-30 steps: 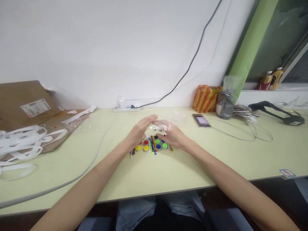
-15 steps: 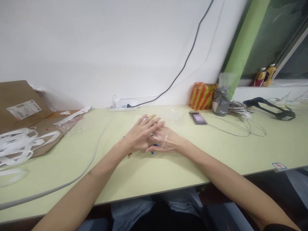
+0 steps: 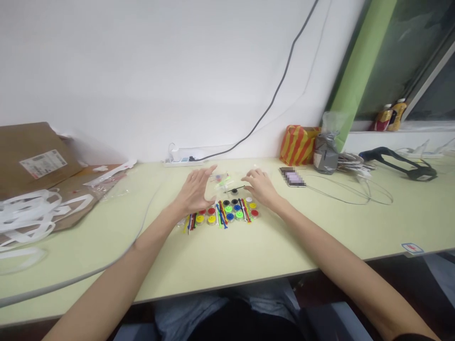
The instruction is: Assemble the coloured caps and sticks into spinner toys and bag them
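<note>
Between my hands, small round discs with clear rims lie on the table in rows, such as a yellow disc (image 3: 212, 219) and a green disc (image 3: 239, 215). Thin coloured plastic sticks (image 3: 222, 214) lie in bunches among them. My left hand (image 3: 195, 192) hovers at the left rear of the rows, thumb apart from the fingers, holding nothing. My right hand (image 3: 262, 187) is at the right rear, fingers bent and apart. Its fingertips are close to one end of a black stick (image 3: 229, 190); touching is unclear. Behind lies a clear plastic bag (image 3: 222, 179) with coloured pieces.
A cardboard box (image 3: 35, 147) and white straps (image 3: 31, 215) occupy the left. A grey cable (image 3: 106, 267) crosses the table. A power strip (image 3: 183, 161) lies by the wall. A phone (image 3: 292, 177), a striped bag (image 3: 297, 144) and a black frame-like object (image 3: 398, 163) are at right.
My hands were overlapped above the pieces, with clear plastic about them. They have now moved apart to left and right, uncovering the discs and sticks.
</note>
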The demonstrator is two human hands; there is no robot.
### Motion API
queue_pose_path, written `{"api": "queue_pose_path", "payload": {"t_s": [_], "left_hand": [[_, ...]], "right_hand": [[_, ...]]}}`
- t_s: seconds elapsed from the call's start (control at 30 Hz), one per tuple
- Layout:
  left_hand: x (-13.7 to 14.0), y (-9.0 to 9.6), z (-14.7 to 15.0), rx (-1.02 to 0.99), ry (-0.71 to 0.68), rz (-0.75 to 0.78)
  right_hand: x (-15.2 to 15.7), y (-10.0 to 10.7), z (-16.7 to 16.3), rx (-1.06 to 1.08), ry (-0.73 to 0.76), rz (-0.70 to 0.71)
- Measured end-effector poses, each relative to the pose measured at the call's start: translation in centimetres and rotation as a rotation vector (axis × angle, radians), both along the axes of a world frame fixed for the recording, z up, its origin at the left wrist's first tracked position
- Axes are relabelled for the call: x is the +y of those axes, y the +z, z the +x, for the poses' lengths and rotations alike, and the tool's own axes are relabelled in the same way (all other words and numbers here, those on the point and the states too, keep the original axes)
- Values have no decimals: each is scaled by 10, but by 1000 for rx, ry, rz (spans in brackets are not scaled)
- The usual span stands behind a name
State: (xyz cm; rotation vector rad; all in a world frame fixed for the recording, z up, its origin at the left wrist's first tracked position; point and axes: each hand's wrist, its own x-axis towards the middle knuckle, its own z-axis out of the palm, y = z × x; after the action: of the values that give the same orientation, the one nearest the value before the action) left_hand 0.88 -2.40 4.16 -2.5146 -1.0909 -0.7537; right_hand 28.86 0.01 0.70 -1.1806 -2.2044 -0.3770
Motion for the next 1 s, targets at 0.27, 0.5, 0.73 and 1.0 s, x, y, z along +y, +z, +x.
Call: {"api": "queue_pose_path", "payload": {"t_s": [0.27,0.5,0.73,1.0], "left_hand": [[-2,-1,3,-127,-24,72],[1,-3,1,-109,52,97],[2,-5,1,-55,110,101],[-15,-3,27,-72,-12,94]], "right_hand": [[16,-7,-6,-103,-76,-225],[7,8,2,1,-63,-143],[-21,28,-4,47,-3,26],[-41,22,-43,197,230,100]]}}
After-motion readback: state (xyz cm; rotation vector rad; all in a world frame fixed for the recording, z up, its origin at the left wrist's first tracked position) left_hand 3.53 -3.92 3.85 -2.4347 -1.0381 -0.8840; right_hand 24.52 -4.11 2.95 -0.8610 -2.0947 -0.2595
